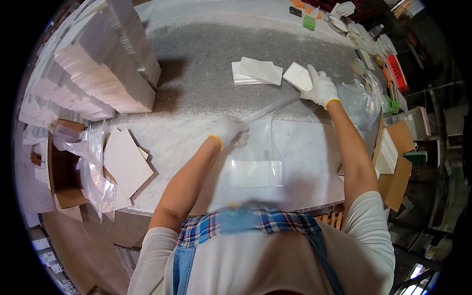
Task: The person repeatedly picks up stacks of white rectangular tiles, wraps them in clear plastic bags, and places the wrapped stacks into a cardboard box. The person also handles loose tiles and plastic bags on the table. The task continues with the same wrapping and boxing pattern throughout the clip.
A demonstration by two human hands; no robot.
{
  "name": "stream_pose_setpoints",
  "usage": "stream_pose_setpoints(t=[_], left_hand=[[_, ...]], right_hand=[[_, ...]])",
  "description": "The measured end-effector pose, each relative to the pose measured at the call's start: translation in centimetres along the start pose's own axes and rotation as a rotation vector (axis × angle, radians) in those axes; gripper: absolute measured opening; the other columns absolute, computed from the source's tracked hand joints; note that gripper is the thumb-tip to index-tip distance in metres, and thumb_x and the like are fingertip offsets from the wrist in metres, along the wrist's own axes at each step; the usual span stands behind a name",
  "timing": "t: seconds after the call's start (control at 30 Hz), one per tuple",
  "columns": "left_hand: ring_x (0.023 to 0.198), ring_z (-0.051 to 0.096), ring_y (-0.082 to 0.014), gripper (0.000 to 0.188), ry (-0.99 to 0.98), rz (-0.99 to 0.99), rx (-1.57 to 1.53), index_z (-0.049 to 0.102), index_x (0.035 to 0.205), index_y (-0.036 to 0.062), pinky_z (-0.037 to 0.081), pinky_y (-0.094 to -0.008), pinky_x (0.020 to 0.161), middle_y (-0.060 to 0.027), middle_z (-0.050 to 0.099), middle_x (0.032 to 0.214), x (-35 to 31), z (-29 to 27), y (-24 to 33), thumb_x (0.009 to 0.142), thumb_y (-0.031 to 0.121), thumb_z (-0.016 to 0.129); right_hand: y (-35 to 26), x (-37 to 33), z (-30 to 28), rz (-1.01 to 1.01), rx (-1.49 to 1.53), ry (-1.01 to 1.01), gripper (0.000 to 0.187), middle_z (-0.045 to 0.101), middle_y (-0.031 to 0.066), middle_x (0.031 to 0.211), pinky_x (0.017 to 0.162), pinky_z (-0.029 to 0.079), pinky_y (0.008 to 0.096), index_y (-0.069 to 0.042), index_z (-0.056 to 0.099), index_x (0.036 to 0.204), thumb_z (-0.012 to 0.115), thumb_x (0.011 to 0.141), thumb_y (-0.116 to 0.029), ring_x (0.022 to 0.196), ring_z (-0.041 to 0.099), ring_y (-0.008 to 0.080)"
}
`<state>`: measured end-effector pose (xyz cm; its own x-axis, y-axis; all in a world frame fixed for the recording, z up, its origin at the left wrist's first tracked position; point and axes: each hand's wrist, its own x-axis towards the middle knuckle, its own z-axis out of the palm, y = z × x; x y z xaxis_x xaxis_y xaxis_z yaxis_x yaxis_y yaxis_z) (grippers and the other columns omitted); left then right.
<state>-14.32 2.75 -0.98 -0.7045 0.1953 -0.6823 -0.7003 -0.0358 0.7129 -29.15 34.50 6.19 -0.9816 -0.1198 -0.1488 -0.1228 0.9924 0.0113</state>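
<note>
My left hand (230, 132), in a white knit glove with a yellow cuff, is closed on one end of a clear plastic strip (270, 109). The strip slants up to the right, toward my other hand. My right hand (319, 89), gloved the same way, grips the edge of a white rectangular tile (297, 76), its thumb and fingers around the right side. Just left of that tile, several thin white rectangular pieces (256, 72) lie overlapped on the table. Nearer to me, a white rectangle in a clear plastic sleeve (256, 173) lies flat on a pale slab.
Tall stacks of white slabs (105, 59) stand at the left. Below them are an open cardboard box (66, 172) with plastic film and white sheets (128, 162). Crumpled clear bags (361, 101), a red box (396, 73) and cardboard flaps (396, 182) line the right side.
</note>
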Motion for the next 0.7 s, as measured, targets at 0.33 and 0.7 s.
stream_pose_setpoints(t=[0.33,0.7], left_hand=[[0.058,0.070,-0.0234,0.013,0.008,-0.015,-0.132,0.068,0.099,-0.0061,0.050,-0.0315,0.043,-0.0150,0.071,0.075,-0.5,-0.3,0.3,0.098,0.007,0.067],[0.065,0.070,-0.0266,0.018,-0.077,-0.006,-0.191,0.066,0.104,-0.0057,0.056,-0.0365,0.050,-0.0179,0.070,0.080,1.6,-1.3,-0.9,0.099,0.012,0.064]], right_hand=[[1.7,0.2,2.2,0.013,-0.032,-0.168,0.124,0.049,0.0333,0.150,0.110,0.049,0.0458,-0.014,0.022,0.167,0.086,0.062,-0.035,0.134,0.055,0.0469],[3.9,-5.2,1.3,0.136,0.873,0.257,0.107,0.068,0.0186,0.125,0.087,0.056,0.0388,0.001,0.037,0.160,0.086,0.069,-0.027,0.103,0.067,0.0293]])
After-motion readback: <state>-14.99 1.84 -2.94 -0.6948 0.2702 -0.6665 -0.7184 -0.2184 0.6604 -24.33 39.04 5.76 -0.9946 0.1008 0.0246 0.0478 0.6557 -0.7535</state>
